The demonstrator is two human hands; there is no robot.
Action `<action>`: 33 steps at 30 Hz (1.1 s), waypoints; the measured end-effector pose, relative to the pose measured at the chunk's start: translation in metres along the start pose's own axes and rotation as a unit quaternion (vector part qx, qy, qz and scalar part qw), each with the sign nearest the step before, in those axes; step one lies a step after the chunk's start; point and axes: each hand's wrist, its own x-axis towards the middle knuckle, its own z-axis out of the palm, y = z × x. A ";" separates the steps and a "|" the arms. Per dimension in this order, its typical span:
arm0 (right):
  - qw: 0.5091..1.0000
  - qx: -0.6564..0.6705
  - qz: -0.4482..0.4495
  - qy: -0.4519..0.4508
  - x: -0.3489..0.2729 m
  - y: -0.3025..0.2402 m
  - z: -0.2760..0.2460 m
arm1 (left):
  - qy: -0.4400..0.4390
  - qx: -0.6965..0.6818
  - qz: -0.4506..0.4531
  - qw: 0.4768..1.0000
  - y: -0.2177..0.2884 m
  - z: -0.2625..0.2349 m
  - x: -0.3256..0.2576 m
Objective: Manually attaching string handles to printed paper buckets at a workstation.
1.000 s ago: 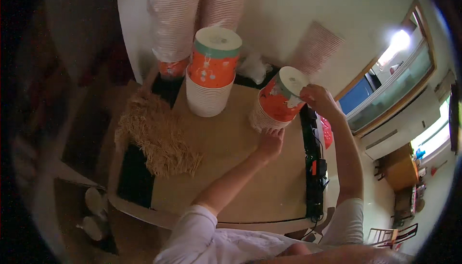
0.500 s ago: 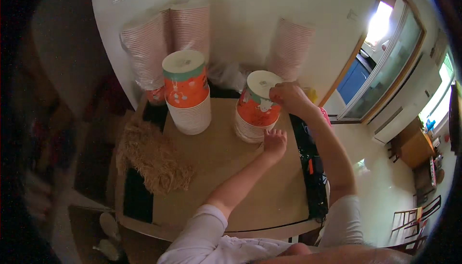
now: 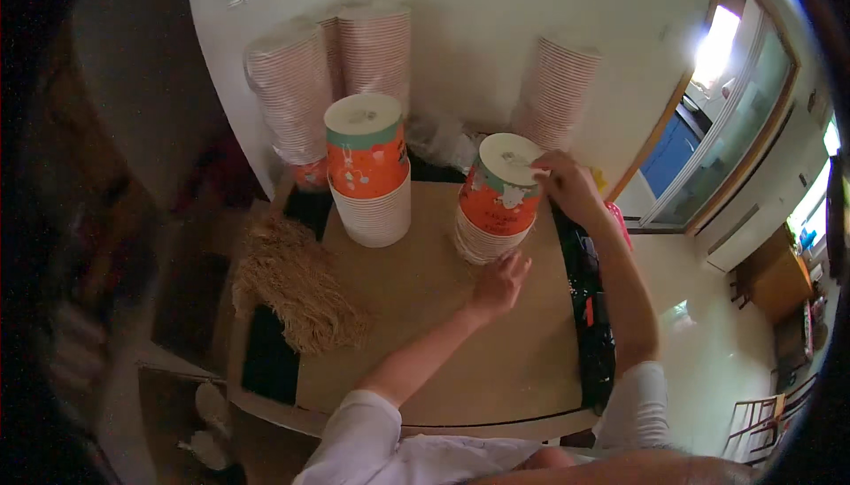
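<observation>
An upside-down stack of paper cups (image 3: 500, 209), orange and green on its top cup with white rims nested below, stands right of the middle of the table. My right hand (image 3: 571, 188) is at the right edge of its upturned base, fingertips pinched together; what they hold, if anything, is too small to make out. Low in front of the same stack is my left hand (image 3: 500, 288), its fingers curled close to the lowest rims. Tan strands show faintly around those rims. A similar cup stack (image 3: 367, 171) stands to the left, untouched.
A bundle of tan raffia-like string (image 3: 301, 286) lies at the table's left. Against the wall stand tall wrapped cup stacks (image 3: 376, 51), another cup stack (image 3: 558, 87) and crumpled clear plastic (image 3: 438, 142). Dark material with a red item (image 3: 590, 311) lines the right table edge.
The view has shifted, moving the scene slightly rightward. My right hand's fingers have drawn into a pinch at the cup's base edge. My left hand's fingers have curled near the lower rims.
</observation>
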 end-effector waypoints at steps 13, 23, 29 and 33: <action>0.894 0.141 0.354 0.234 -0.120 0.088 0.111 | 0.268 0.080 0.053 0.959 0.001 -0.099 0.074; 0.909 0.093 0.346 0.211 -0.100 0.080 0.112 | 0.205 0.155 0.043 0.965 -0.003 -0.092 0.072; 0.931 0.039 0.310 0.187 -0.092 0.063 0.104 | 0.216 0.130 0.046 0.967 -0.006 -0.088 0.073; 0.942 0.041 0.283 0.177 -0.090 0.057 0.100 | 0.205 0.152 0.043 0.966 -0.005 -0.094 0.069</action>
